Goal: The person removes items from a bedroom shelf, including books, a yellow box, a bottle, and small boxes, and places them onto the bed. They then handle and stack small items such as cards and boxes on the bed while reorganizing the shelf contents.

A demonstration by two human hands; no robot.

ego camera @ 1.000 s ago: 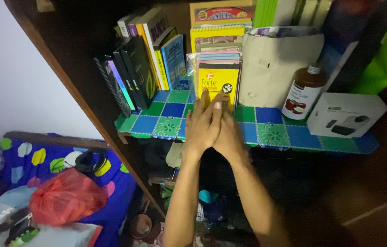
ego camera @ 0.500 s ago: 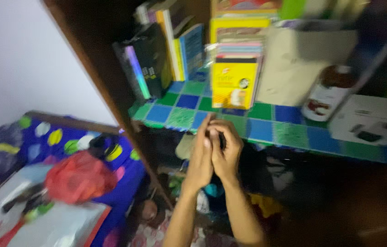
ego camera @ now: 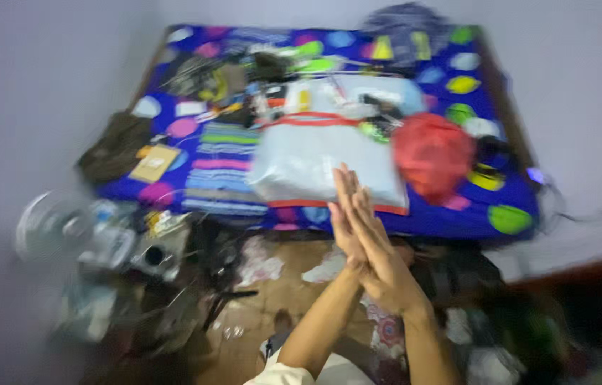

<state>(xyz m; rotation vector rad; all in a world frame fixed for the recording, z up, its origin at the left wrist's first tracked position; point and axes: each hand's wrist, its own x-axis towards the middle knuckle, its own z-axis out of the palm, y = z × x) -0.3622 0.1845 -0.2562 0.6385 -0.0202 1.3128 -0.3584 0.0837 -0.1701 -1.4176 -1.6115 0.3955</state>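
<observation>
Blue, spotted bed (ego camera: 507, 217) lies cluttered below while the left hand (ego camera: 347, 214) and right hand (ego camera: 379, 249) press palm to palm (fingers together, straight, holding nothing) above a pale plastic bag (ego camera: 301, 167).

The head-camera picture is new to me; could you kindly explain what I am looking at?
It comes from a camera worn on a person's head, looking down at their own bare hands. The left hand and right hand are pressed flat together, palm to palm, holding nothing. Beyond them lies a mattress with a blue sheet with coloured spots. On it sit a pale plastic bag with red edging, a red bag, a striped cloth and small items too blurred to name. A fan stands on the cluttered floor at the left.
</observation>
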